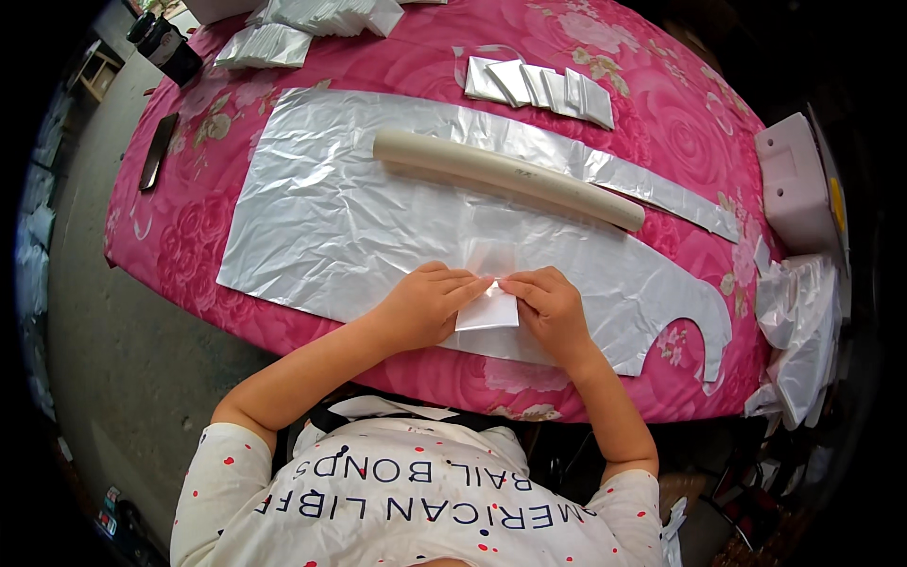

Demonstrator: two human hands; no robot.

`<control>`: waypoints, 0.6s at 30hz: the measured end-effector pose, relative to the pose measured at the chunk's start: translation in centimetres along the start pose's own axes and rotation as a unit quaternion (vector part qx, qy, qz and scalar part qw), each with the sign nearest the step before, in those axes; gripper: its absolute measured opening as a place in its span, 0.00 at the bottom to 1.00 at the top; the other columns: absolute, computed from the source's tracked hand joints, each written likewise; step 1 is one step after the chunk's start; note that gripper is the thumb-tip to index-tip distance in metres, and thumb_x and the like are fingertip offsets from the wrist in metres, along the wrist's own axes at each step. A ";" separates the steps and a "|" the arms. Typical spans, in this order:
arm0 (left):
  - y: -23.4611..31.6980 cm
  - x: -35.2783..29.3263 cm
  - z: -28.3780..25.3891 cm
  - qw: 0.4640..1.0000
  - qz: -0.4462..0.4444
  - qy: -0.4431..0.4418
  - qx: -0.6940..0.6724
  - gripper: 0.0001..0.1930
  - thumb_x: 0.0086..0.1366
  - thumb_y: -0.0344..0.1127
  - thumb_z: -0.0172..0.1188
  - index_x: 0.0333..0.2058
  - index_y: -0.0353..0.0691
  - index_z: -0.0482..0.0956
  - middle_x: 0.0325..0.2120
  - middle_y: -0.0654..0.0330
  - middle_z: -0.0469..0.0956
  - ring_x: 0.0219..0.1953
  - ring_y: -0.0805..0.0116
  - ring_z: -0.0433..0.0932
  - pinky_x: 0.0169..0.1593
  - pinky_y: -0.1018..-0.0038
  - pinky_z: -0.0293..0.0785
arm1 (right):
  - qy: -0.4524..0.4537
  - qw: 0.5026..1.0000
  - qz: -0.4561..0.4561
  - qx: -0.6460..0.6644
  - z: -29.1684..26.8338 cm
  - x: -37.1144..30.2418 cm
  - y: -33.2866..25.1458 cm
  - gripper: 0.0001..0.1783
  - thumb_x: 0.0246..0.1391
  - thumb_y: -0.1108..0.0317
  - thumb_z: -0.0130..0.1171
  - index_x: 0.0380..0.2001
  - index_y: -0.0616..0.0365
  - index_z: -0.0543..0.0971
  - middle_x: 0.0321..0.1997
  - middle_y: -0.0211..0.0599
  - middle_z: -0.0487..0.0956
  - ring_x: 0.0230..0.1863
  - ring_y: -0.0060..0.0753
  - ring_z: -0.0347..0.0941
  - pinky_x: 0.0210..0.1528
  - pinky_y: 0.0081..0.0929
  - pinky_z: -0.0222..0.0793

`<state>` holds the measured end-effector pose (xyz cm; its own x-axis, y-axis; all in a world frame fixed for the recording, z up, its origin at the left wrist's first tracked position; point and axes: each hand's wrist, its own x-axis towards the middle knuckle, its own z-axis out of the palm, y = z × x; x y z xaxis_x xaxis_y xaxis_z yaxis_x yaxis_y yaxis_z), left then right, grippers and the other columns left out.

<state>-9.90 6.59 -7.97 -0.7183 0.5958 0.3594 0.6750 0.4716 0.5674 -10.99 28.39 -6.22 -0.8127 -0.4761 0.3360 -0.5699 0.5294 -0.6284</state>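
Silvery plastic sheet [321, 227] lies spread and creased across the middle of the counter [605, 47], which is covered by a pink rose-patterned cloth [179, 269]. At its right end the sheet has a narrow straight strip on the far side and a curved cut-out on the near side. One white folded packet [487, 314] is located above the near part of the sheet, directly in front of the person. The left hand [427, 302] is clamped on the packet's far edge, thumb and fingers together. The right hand [548, 300] is clamped on the same edge from the other side; the fingertips of the two hands nearly meet. A pale tube [505, 180] rests slantwise on the sheet beyond the hands, its right end nearer the person. Past the sheet's far edge, a row of folded packets [539, 87] lies overlapping. Further piles of packets [326, 17] occupy the far left. Also on the left are a dark bottle [167, 49] and a dark flat object [159, 151], whose kind cannot be confirmed. At the right edge stands a white box [801, 180], with a heap of clear and white plastic [798, 331] just nearer the person.
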 end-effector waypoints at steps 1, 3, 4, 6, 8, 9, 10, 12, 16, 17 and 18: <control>0.0 0.2 0.0 0.999 -0.020 0.008 -0.029 0.27 0.49 0.25 0.59 0.51 0.36 0.69 0.38 0.57 0.78 0.41 0.63 0.77 0.43 0.68 0.69 | -0.004 0.999 0.042 0.025 -0.1 0.1 0.2 0.10 0.42 0.77 0.59 0.32 0.56 0.80 0.31 0.34 0.78 0.34 0.35 0.74 0.36 0.27 0.70; 0.2 0.8 -0.2 0.992 -0.108 0.014 -0.057 0.26 0.53 0.27 0.59 0.53 0.35 0.67 0.33 0.56 0.79 0.35 0.62 0.78 0.38 0.69 0.70 | -0.012 0.989 0.124 0.076 -0.3 0.5 0.6 0.06 0.47 0.73 0.58 0.30 0.57 0.80 0.27 0.35 0.79 0.30 0.31 0.74 0.33 0.25 0.69; 0.6 1.3 -0.2 0.983 -0.175 0.013 -0.055 0.27 0.55 0.28 0.58 0.54 0.35 0.65 0.31 0.55 0.79 0.32 0.61 0.78 0.36 0.69 0.70 | -0.022 0.978 0.186 0.097 -0.3 1.0 0.6 0.05 0.48 0.71 0.57 0.30 0.59 0.80 0.25 0.36 0.78 0.27 0.29 0.74 0.31 0.24 0.68; 0.2 2.0 0.3 0.970 -0.231 0.049 -0.060 0.31 0.57 0.31 0.58 0.58 0.30 0.57 0.23 0.51 0.77 0.23 0.57 0.77 0.28 0.70 0.70 | -0.041 0.941 0.307 0.136 -0.2 2.3 0.1 0.08 0.52 0.68 0.56 0.29 0.61 0.80 0.22 0.37 0.78 0.22 0.25 0.74 0.27 0.22 0.67; 0.3 3.6 -0.3 0.951 -0.296 0.033 -0.079 0.32 0.57 0.32 0.58 0.58 0.28 0.56 0.21 0.52 0.77 0.22 0.57 0.76 0.29 0.71 0.71 | -0.054 0.919 0.364 0.140 -0.6 3.4 -0.3 0.10 0.51 0.66 0.56 0.27 0.63 0.79 0.20 0.36 0.78 0.19 0.22 0.73 0.24 0.21 0.66; 0.2 4.2 -0.6 0.940 -0.328 0.024 -0.089 0.33 0.57 0.32 0.59 0.58 0.27 0.55 0.20 0.52 0.76 0.21 0.57 0.76 0.30 0.71 0.71 | -0.061 0.907 0.392 0.141 -0.7 3.8 -0.3 0.12 0.51 0.65 0.56 0.27 0.65 0.79 0.18 0.36 0.78 0.18 0.21 0.73 0.23 0.21 0.66; -0.1 4.4 -0.6 0.936 -0.332 0.040 -0.105 0.34 0.57 0.32 0.59 0.58 0.26 0.54 0.19 0.53 0.76 0.21 0.58 0.76 0.29 0.72 0.71 | -0.069 0.900 0.403 0.148 -0.8 4.1 -0.2 0.12 0.51 0.64 0.56 0.26 0.65 0.79 0.18 0.36 0.77 0.18 0.21 0.73 0.23 0.21 0.66; -0.6 4.7 -0.7 0.928 -0.340 0.071 -0.137 0.36 0.56 0.33 0.60 0.58 0.24 0.52 0.17 0.55 0.76 0.20 0.59 0.76 0.29 0.72 0.71 | -0.085 0.887 0.425 0.161 -1.0 4.6 0.1 0.14 0.50 0.63 0.57 0.25 0.66 0.78 0.18 0.35 0.77 0.18 0.22 0.74 0.22 0.21 0.67; -0.1 5.2 -1.8 0.935 -0.339 0.050 -0.086 0.37 0.55 0.33 0.61 0.58 0.25 0.53 0.38 0.48 0.74 0.35 0.56 0.76 0.40 0.69 0.71 | -0.103 0.885 0.428 0.150 -1.0 4.9 0.6 0.13 0.50 0.64 0.57 0.25 0.66 0.79 0.18 0.36 0.77 0.18 0.23 0.74 0.23 0.21 0.67; 0.0 4.7 -1.2 0.959 -0.269 0.082 -0.009 0.37 0.54 0.33 0.61 0.58 0.26 0.53 0.45 0.46 0.71 0.41 0.55 0.74 0.44 0.68 0.70 | -0.109 0.885 0.428 0.148 -1.1 5.0 0.6 0.13 0.50 0.64 0.57 0.25 0.66 0.79 0.18 0.36 0.77 0.18 0.23 0.74 0.22 0.21 0.67; 0.2 4.2 -0.6 0.971 -0.196 0.114 0.069 0.37 0.53 0.33 0.62 0.59 0.26 0.53 0.51 0.44 0.67 0.47 0.54 0.72 0.49 0.67 0.69 | -0.114 0.885 0.428 0.146 -1.1 5.0 0.6 0.13 0.50 0.64 0.57 0.25 0.66 0.79 0.18 0.37 0.77 0.18 0.23 0.74 0.22 0.21 0.67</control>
<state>-12.89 8.77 -5.95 -0.9330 0.2003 0.2990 0.3464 0.7255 0.5948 -15.55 27.10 -4.13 -0.8667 -0.1354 -0.4801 0.3252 0.5765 -0.7496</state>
